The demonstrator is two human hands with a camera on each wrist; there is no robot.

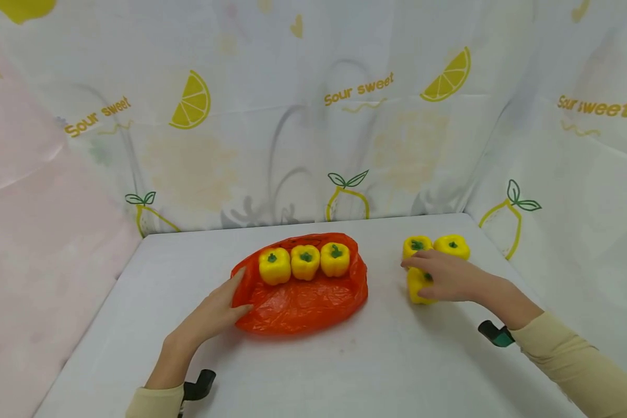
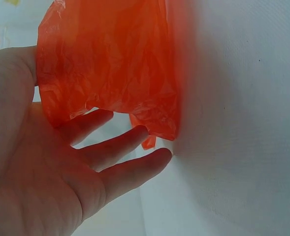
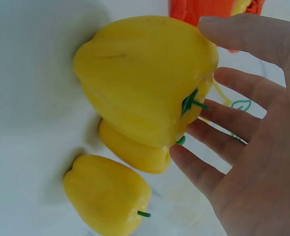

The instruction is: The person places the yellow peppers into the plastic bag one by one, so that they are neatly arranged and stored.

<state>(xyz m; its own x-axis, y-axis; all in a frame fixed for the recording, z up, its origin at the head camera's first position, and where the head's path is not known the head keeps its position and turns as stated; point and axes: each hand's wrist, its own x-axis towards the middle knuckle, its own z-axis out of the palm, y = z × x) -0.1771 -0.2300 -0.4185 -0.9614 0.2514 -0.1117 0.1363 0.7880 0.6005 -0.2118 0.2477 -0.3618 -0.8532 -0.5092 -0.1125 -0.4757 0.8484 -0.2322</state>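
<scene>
An orange-red plastic bag (image 1: 298,307) lies on the white table, with three yellow bell peppers (image 1: 305,262) in a row inside its mouth. My left hand (image 1: 209,310) is at the bag's left edge with fingers spread; in the left wrist view its thumb goes behind the plastic. At the right, my right hand (image 1: 451,277) reaches over the nearest loose bell pepper (image 3: 145,73), thumb tip at one side and fingertips right at the stem end. Two more loose bell peppers (image 1: 451,246) sit just behind, one partly covered by the hand.
The white table (image 1: 313,371) ends at a curtain (image 1: 271,145) printed with lemons, which also hangs along both sides. A dark wrist device (image 1: 201,384) shows by the left sleeve, and another wrist device (image 1: 496,334) by the right.
</scene>
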